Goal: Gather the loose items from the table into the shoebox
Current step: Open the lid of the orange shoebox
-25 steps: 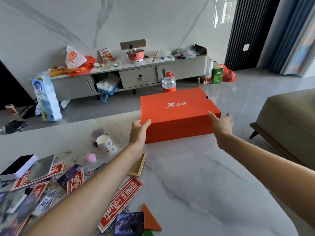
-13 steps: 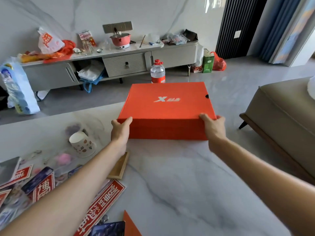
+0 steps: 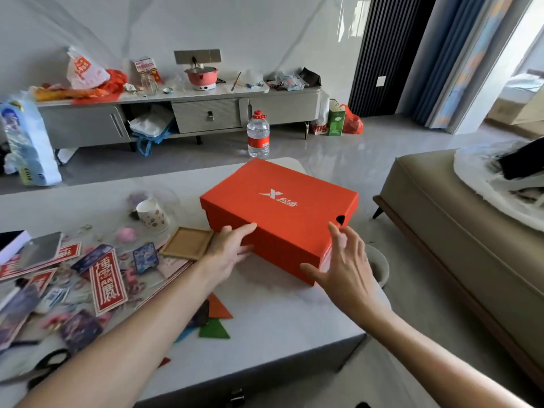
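An orange shoebox with its lid on sits turned at an angle on the right part of the white marble table. My left hand rests with straight fingers against the box's long near side. My right hand hovers with spread fingers at the box's near right corner, just off it. Loose items cover the table's left half: red paper signs, dark cards, a square wooden frame, a paper cup, a pink ball, and orange and green felt triangles.
A beige sofa stands close on the right. The table's right edge runs just past the box, with a round stool below it. A water bottle and a grey TV cabinet stand beyond. Scissors lie bottom left.
The box has been pulled nearer and turned so a corner points at me. My right hand has come off the box's end and opened; my left slid along the near side.
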